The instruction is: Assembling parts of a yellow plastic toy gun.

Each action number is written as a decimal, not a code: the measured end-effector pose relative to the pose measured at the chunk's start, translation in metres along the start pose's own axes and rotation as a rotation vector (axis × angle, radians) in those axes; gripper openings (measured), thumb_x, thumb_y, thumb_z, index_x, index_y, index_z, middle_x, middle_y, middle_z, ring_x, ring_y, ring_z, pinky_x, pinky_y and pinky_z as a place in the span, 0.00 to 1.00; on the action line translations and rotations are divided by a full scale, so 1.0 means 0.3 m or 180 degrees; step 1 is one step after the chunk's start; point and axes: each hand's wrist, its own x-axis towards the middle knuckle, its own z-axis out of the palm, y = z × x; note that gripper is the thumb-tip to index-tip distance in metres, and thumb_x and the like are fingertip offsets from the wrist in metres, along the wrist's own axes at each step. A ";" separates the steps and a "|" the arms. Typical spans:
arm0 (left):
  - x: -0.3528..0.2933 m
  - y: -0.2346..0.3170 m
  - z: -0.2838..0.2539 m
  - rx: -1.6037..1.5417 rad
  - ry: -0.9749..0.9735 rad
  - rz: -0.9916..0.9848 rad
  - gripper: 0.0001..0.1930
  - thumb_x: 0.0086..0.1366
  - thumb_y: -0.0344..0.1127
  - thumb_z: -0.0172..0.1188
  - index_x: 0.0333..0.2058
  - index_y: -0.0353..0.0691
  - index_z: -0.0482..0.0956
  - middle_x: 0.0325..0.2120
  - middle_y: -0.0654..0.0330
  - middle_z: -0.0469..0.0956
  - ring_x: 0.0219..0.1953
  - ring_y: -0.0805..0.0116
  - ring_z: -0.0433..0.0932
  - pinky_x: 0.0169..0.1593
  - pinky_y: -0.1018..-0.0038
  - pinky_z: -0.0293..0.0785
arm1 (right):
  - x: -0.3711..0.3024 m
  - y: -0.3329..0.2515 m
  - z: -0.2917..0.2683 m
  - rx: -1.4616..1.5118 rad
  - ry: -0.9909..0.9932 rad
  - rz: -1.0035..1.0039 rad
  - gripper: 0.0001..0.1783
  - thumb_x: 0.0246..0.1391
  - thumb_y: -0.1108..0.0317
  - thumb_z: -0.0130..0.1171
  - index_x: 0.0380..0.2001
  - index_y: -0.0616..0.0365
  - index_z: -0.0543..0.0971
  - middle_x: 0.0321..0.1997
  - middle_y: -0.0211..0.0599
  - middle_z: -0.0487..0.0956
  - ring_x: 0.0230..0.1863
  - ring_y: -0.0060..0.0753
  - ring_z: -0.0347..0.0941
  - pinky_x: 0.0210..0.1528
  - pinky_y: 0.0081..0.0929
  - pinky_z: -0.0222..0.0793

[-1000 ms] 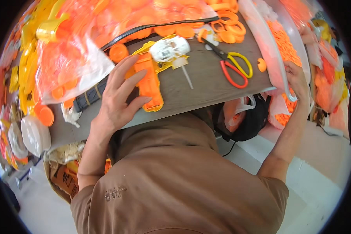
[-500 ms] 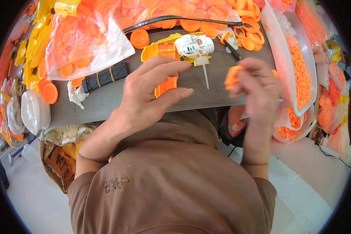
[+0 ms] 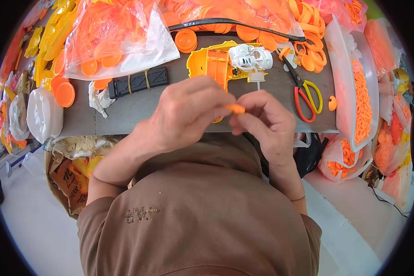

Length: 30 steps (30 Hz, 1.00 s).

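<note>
Both hands are up close together on the wearer's side of the white, cage-like plastic mechanism [image 3: 250,58]. The left hand [image 3: 185,114] is pinching a small, glossy orange plastic piece [image 3: 236,109], so that's sitting just nearer the wearer than the mechanism. The right hand [image 3: 272,126] has its fingers curled right at the piece's other end, can't tell if it's really gripping. Yellow plastic shell [image 3: 198,63] is left of the mechanism, touching it. Red-and-yellow-handled scissors [image 3: 307,100] lie right of it on the grey-brown counter [image 3: 324,83], and a black ribbed block with tan bands [image 3: 139,83] is well off to its left.
</note>
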 end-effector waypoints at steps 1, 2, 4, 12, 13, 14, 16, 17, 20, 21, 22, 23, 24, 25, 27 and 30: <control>-0.008 -0.013 -0.009 0.0371 -0.0095 0.0647 0.08 0.51 0.22 0.60 0.32 0.32 0.77 0.25 0.56 0.75 0.26 0.61 0.75 0.28 0.70 0.71 | -0.006 -0.007 -0.023 -0.0305 -0.0401 0.0004 0.06 0.54 0.81 0.51 0.36 0.67 0.73 0.33 0.38 0.76 0.27 0.23 0.75 0.28 0.17 0.71; -0.016 -0.024 -0.013 0.0367 -0.0091 0.0640 0.08 0.51 0.22 0.60 0.32 0.32 0.77 0.25 0.56 0.75 0.26 0.61 0.75 0.28 0.70 0.71 | -0.011 -0.014 -0.034 -0.0608 -0.0804 0.0007 0.06 0.53 0.82 0.52 0.35 0.67 0.73 0.32 0.37 0.76 0.26 0.22 0.74 0.27 0.16 0.69; -0.029 -0.043 -0.015 0.0477 -0.0400 0.1007 0.10 0.46 0.23 0.61 0.31 0.33 0.77 0.28 0.55 0.74 0.28 0.58 0.74 0.29 0.69 0.72 | -0.020 -0.019 -0.032 -0.0436 -0.0829 0.0339 0.06 0.52 0.83 0.53 0.34 0.66 0.72 0.29 0.34 0.75 0.24 0.19 0.73 0.24 0.16 0.66; -0.002 -0.072 -0.039 0.1326 -0.0148 0.1017 0.23 0.45 0.35 0.66 0.42 0.35 0.76 0.44 0.51 0.73 0.45 0.52 0.72 0.45 0.62 0.71 | 0.042 0.044 -0.044 -0.2463 -0.0326 -0.1179 0.07 0.50 0.83 0.55 0.34 0.66 0.73 0.26 0.36 0.75 0.22 0.21 0.72 0.22 0.19 0.67; -0.001 -0.074 -0.041 0.1569 -0.0054 0.0716 0.27 0.48 0.40 0.66 0.47 0.36 0.75 0.50 0.49 0.71 0.52 0.48 0.70 0.52 0.59 0.69 | 0.060 0.063 -0.055 -0.2685 -0.0186 -0.1309 0.07 0.49 0.82 0.56 0.34 0.65 0.73 0.26 0.38 0.75 0.21 0.25 0.72 0.23 0.22 0.67; -0.002 -0.078 -0.040 0.1569 -0.0051 0.0707 0.27 0.48 0.40 0.66 0.47 0.36 0.75 0.50 0.49 0.71 0.52 0.48 0.70 0.52 0.59 0.69 | 0.075 0.072 -0.057 -0.2683 -0.0194 -0.1304 0.07 0.49 0.82 0.56 0.34 0.65 0.73 0.26 0.38 0.75 0.21 0.25 0.72 0.23 0.22 0.67; -0.005 -0.086 -0.040 0.1848 -0.0394 0.0354 0.33 0.48 0.44 0.66 0.53 0.37 0.70 0.58 0.49 0.63 0.61 0.46 0.60 0.60 0.56 0.60 | 0.096 0.083 -0.054 -0.3149 -0.0271 -0.1398 0.08 0.48 0.81 0.58 0.34 0.64 0.73 0.27 0.40 0.75 0.23 0.33 0.74 0.24 0.26 0.68; -0.008 -0.094 -0.038 0.1845 -0.0390 0.0344 0.33 0.48 0.44 0.66 0.53 0.37 0.70 0.58 0.49 0.63 0.61 0.46 0.60 0.60 0.56 0.60 | 0.100 0.083 -0.052 -0.3149 -0.0280 -0.1393 0.08 0.48 0.81 0.58 0.34 0.64 0.73 0.27 0.40 0.75 0.23 0.33 0.74 0.24 0.26 0.68; -0.015 -0.112 -0.032 0.1809 -0.0633 0.0221 0.35 0.49 0.45 0.65 0.55 0.38 0.68 0.59 0.50 0.61 0.63 0.47 0.57 0.62 0.55 0.56 | 0.107 0.076 -0.043 -0.3579 -0.0394 -0.1493 0.09 0.47 0.79 0.60 0.33 0.63 0.72 0.28 0.42 0.74 0.25 0.43 0.73 0.25 0.31 0.69; -0.015 -0.113 -0.032 0.1789 -0.0627 0.0227 0.35 0.48 0.45 0.65 0.55 0.38 0.68 0.59 0.50 0.62 0.63 0.48 0.57 0.63 0.55 0.56 | 0.106 0.071 -0.039 -0.3692 -0.0480 -0.1429 0.09 0.47 0.78 0.60 0.33 0.62 0.72 0.28 0.42 0.73 0.26 0.45 0.73 0.26 0.33 0.69; -0.014 -0.113 -0.032 0.1772 -0.0619 0.0232 0.35 0.48 0.45 0.65 0.56 0.39 0.68 0.59 0.51 0.62 0.63 0.49 0.58 0.63 0.55 0.55 | 0.106 0.066 -0.036 -0.3803 -0.0569 -0.1366 0.10 0.47 0.78 0.60 0.33 0.62 0.71 0.29 0.42 0.73 0.27 0.47 0.73 0.27 0.34 0.69; -0.013 -0.114 -0.033 0.1766 -0.0619 0.0223 0.35 0.48 0.45 0.65 0.56 0.39 0.68 0.59 0.51 0.62 0.63 0.49 0.58 0.63 0.55 0.55 | 0.107 0.058 -0.033 -0.3803 -0.0576 -0.1359 0.10 0.47 0.78 0.60 0.33 0.62 0.71 0.29 0.42 0.73 0.27 0.47 0.73 0.27 0.34 0.69; -0.012 -0.113 -0.035 0.1861 -0.0663 0.0224 0.35 0.48 0.45 0.66 0.55 0.42 0.69 0.58 0.52 0.62 0.63 0.50 0.58 0.63 0.54 0.54 | 0.109 0.049 -0.030 -0.3996 -0.0673 -0.1257 0.09 0.47 0.77 0.60 0.33 0.62 0.71 0.29 0.42 0.72 0.27 0.47 0.73 0.27 0.35 0.68; -0.012 -0.111 -0.035 0.1958 -0.0707 0.0220 0.34 0.48 0.45 0.66 0.55 0.44 0.70 0.58 0.53 0.63 0.63 0.52 0.58 0.64 0.54 0.53 | 0.110 0.041 -0.027 -0.4184 -0.0774 -0.1154 0.09 0.48 0.77 0.59 0.33 0.61 0.71 0.29 0.42 0.72 0.27 0.47 0.73 0.27 0.36 0.68; -0.010 -0.107 -0.035 0.2071 -0.0703 0.0261 0.32 0.48 0.45 0.65 0.54 0.47 0.71 0.58 0.53 0.63 0.63 0.53 0.58 0.64 0.53 0.51 | 0.122 0.031 -0.029 -0.4149 -0.0917 -0.1136 0.09 0.48 0.77 0.59 0.33 0.61 0.71 0.29 0.43 0.72 0.28 0.47 0.72 0.27 0.36 0.68; -0.006 -0.101 -0.029 0.2292 -0.0700 0.0280 0.27 0.51 0.45 0.64 0.52 0.51 0.74 0.56 0.54 0.64 0.62 0.55 0.59 0.65 0.52 0.47 | 0.152 0.021 -0.043 -0.3658 -0.1139 -0.1143 0.08 0.48 0.77 0.58 0.32 0.62 0.70 0.28 0.45 0.71 0.28 0.49 0.72 0.27 0.38 0.67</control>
